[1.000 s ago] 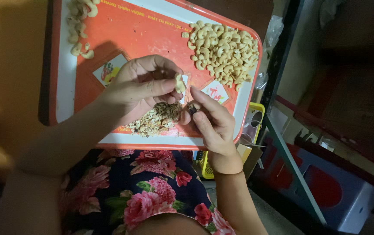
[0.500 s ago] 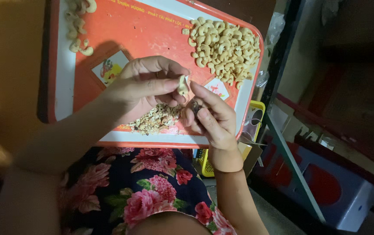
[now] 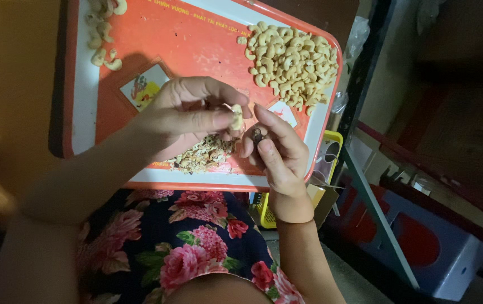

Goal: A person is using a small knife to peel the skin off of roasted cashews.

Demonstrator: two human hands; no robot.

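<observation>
Cashew kernel (image 3: 236,117) sat pinched between thumb and fingertips of left hand (image 3: 188,115), over near middle of red tray (image 3: 196,45). Right hand (image 3: 278,152) curled closed just beside it, gripping small dark tool – blade detail too small to tell. Step in hand, by the look: scraping skin off kernel. Heap of peelings (image 3: 205,155) lay under hands; peeled pile (image 3: 292,62) far right, few nuts (image 3: 103,34) far left. Next move called for light, controlled scrape – kernel likely brittle.
</observation>
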